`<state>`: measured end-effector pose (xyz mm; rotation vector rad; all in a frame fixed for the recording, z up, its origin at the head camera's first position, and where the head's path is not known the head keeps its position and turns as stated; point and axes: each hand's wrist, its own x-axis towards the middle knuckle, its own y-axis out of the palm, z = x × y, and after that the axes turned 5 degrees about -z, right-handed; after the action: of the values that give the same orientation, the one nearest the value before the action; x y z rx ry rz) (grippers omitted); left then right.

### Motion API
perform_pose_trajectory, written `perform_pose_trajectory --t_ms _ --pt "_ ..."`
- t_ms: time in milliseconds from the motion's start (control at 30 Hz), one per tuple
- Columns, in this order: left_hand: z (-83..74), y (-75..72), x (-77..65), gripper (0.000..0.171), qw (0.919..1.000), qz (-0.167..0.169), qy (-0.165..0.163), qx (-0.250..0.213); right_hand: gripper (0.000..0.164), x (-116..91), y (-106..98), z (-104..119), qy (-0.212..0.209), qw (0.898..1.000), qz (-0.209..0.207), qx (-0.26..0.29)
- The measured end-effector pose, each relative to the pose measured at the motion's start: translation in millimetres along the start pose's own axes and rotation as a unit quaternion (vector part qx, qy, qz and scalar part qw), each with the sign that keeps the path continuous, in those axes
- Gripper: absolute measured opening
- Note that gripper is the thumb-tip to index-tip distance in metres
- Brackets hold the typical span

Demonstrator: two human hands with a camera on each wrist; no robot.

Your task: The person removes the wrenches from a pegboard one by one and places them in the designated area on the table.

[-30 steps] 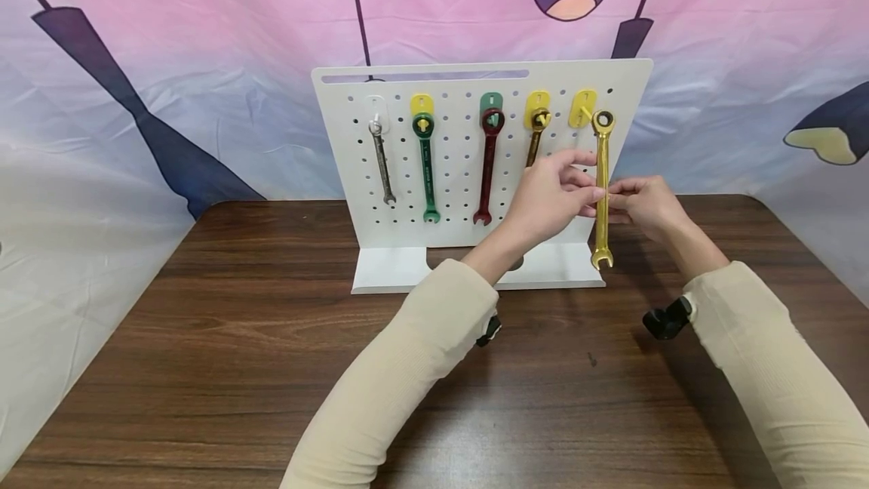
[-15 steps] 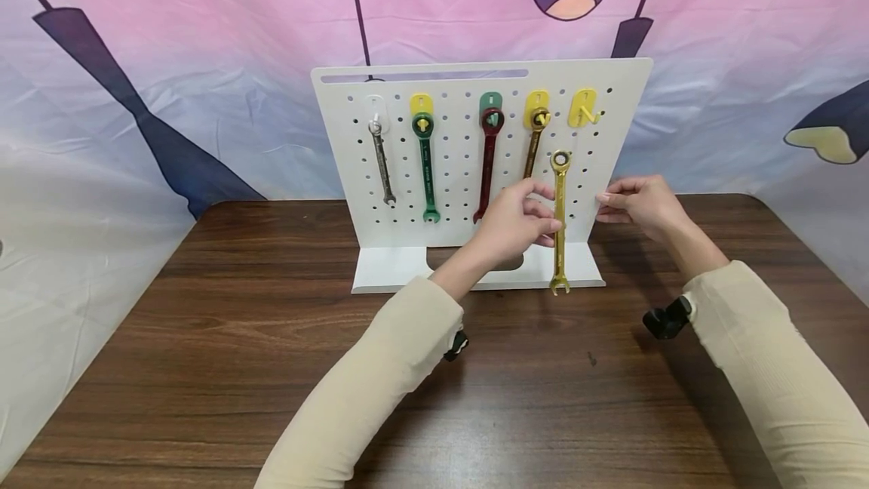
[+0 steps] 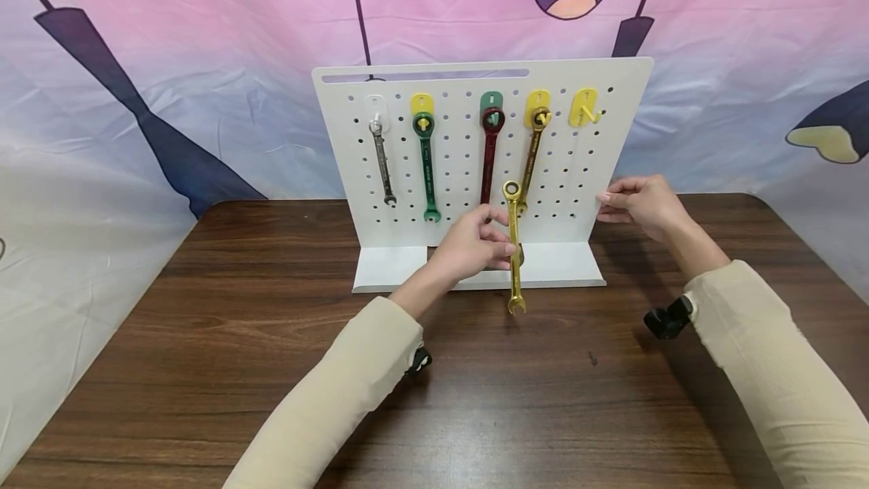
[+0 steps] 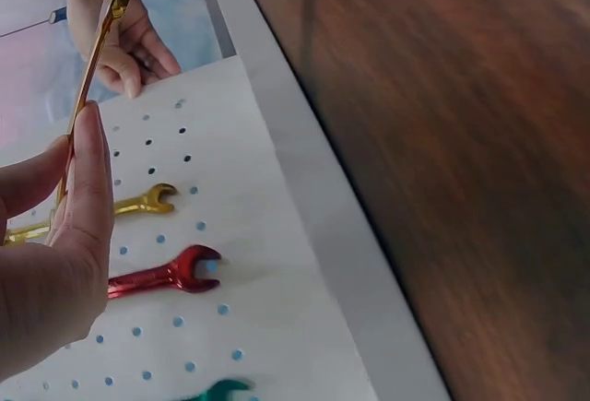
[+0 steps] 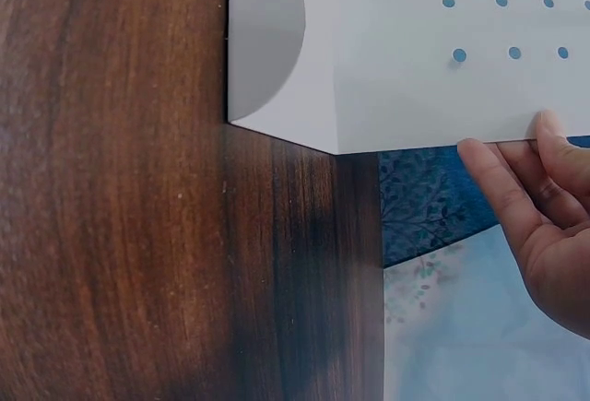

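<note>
My left hand [image 3: 468, 247] pinches a shiny gold combination wrench [image 3: 515, 278] by its shaft between thumb and fingers, ring end up, in front of the white pegboard [image 3: 400, 237]. In the left wrist view this wrench [image 4: 90, 74] shows edge-on, above the fingertips. At the board's right edge, my right hand [image 3: 645, 206] grips it. The right wrist view shows that thumb over the front face and the fingers [image 5: 498, 189] at the edge. Hanging from hooks are a silver wrench [image 3: 383, 164], a green one [image 3: 427, 168], a dark red one [image 3: 489, 153] and a darker gold one [image 3: 532, 153].
A yellow hook [image 3: 584, 108] with its prong showing sits at the board's upper right. The board's base [image 3: 390, 266] rests on a brown wooden table [image 3: 237, 308]. A patterned cloth [image 3: 204, 96] hangs behind.
My left hand has carried the gold wrench leftward and down, away from the yellow hook at the right. The right hand stays at the board's edge.
</note>
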<state>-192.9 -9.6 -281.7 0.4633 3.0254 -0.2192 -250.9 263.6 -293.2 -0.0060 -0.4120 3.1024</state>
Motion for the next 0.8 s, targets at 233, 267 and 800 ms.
perform_pose_trajectory --t_ms 233,267,800 --pt "6.2 -11.8 -8.8 0.03 0.9999 0.003 -0.014 -0.008 0.017 4.6 -3.2 -6.4 -0.012 1.0 0.009 0.007" --pt "6.9 -13.3 -10.1 0.03 0.9998 0.003 -0.017 -0.01 0.017 4.5 -3.2 -6.5 -0.013 1.0 0.01 0.008" --pt "31.4 -38.9 -31.5 0.028 0.9975 0.001 -0.063 -0.032 0.011 0.7 -1.0 0.0 0.001 1.0 -0.003 -0.002"
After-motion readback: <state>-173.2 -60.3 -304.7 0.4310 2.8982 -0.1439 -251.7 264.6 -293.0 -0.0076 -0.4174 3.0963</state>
